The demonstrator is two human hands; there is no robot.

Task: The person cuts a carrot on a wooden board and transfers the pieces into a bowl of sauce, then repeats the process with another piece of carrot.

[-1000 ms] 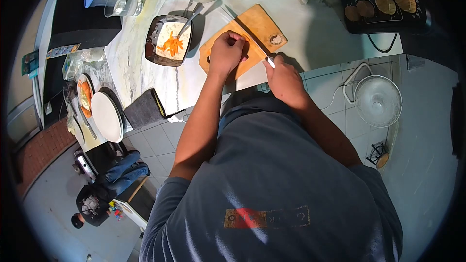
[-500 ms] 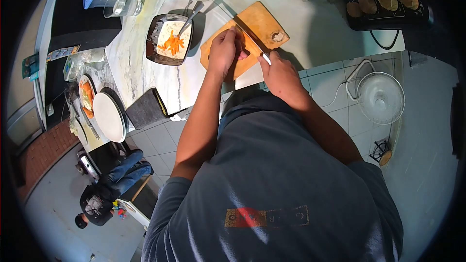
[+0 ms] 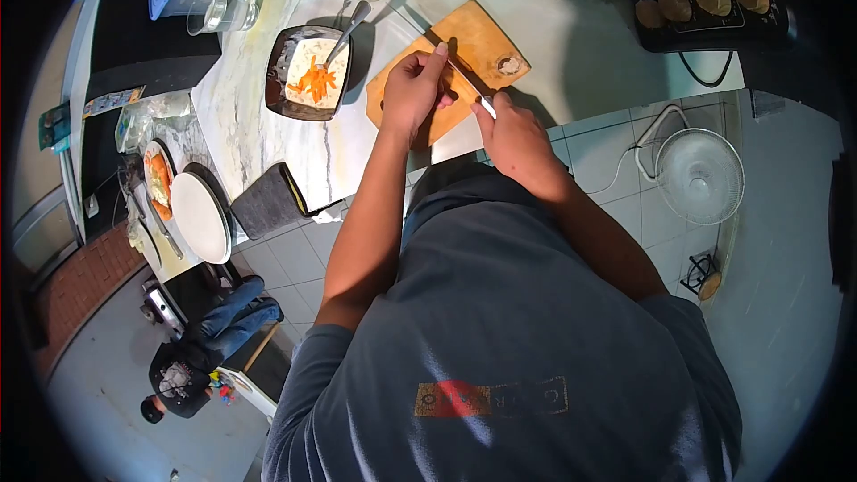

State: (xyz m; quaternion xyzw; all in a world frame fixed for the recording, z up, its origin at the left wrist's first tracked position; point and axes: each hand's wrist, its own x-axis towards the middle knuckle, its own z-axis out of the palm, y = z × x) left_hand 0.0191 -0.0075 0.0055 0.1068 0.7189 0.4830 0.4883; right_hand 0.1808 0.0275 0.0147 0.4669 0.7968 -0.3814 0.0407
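Currently, white-handled metal knife (image 3: pixel 486 107) clamped in right hand (image 3: pixel 518 136), over tan wooden board (image 3: pixel 489 36); left hand (image 3: pixel 415 96) curled at its left, grip unclear.

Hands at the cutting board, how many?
2: the left hand over the cutting board, partly hidden from view; the right hand at its near edge, gripping the knife handle. No other shows there.

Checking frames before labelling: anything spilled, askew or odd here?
Only mildly: the cutting board sits at an angle to the front edge of the counter. No spill shows around the dark bowl, and nothing looks visibly damaged.
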